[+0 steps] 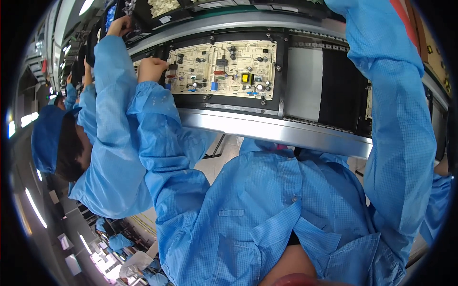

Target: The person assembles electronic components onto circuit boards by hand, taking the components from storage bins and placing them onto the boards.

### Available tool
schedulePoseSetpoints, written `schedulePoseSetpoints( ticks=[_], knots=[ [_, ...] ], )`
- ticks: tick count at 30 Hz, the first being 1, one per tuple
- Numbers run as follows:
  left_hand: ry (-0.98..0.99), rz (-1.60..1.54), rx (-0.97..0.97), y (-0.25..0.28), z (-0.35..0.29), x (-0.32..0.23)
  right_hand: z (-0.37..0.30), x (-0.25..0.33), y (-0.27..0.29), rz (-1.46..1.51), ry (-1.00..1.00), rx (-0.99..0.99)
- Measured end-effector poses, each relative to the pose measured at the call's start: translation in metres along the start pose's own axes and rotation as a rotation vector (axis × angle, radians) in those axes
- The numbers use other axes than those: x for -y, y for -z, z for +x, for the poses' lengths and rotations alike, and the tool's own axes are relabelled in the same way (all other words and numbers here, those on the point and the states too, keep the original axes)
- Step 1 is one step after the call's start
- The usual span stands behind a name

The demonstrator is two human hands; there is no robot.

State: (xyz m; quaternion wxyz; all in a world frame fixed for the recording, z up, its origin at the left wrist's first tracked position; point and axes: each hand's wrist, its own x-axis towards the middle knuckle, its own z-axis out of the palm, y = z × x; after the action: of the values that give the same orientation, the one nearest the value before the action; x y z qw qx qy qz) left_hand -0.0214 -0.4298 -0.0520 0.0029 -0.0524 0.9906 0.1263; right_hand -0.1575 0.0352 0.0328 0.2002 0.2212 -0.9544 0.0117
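Observation:
My left hand [151, 70] is at the left end of a cream circuit board [199, 78], its fingers curled together and the fingertips near a dark part [171, 67] on that edge. Whether anything is between them is too small to tell. The board is covered with black capacitors, a yellow-topped transformer [246, 78] and blue parts [214, 86]. It lies in a black carrier frame [282, 66]. My right arm, in a blue sleeve [398, 105], reaches up past the top edge of the picture, and the hand is out of view.
A metal rail [267, 131] runs along the near side of the conveyor, with a chain [319, 46] on the far side. Bins of small parts [163, 7] line the back. At left, a co-worker in a blue cap [47, 138] reaches a hand [119, 26] toward the bins.

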Motion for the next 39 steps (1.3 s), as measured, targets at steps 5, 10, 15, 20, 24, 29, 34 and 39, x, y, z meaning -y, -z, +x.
schedulePoseSetpoints(
  ticks=[5,10,15,20,24,29,34,39],
  knots=[
    [-0.023,-0.072,-0.222,-0.006,-0.026,-0.005,-0.001,0.011,0.005,0.009,-0.029,-0.014],
    [-0.122,-0.257,-0.549,-0.023,-0.076,-0.015,0.002,0.002,-0.022,0.104,0.086,-0.085],
    [0.076,-0.339,-0.699,-0.037,-0.1,-0.014,0.031,0.026,0.011,0.282,0.144,-0.077],
    [0.195,-0.565,-0.741,-0.042,-0.098,-0.003,0.03,0.181,0.042,0.764,0.37,0.229],
    [0.252,-0.728,-0.7,-0.03,-0.097,-0.017,0.018,0.259,0.0,0.732,0.443,0.41],
    [0.172,-0.791,-0.742,-0.04,-0.093,-0.007,0.008,0.303,-0.035,0.588,0.407,0.477],
    [0.271,-0.833,-0.668,-0.039,-0.094,-0.005,0.011,0.317,-0.035,0.442,0.384,0.646],
    [0.265,-0.832,-0.665,-0.037,-0.094,-0.004,0.013,0.332,-0.031,0.429,0.364,0.68]
  ],
)
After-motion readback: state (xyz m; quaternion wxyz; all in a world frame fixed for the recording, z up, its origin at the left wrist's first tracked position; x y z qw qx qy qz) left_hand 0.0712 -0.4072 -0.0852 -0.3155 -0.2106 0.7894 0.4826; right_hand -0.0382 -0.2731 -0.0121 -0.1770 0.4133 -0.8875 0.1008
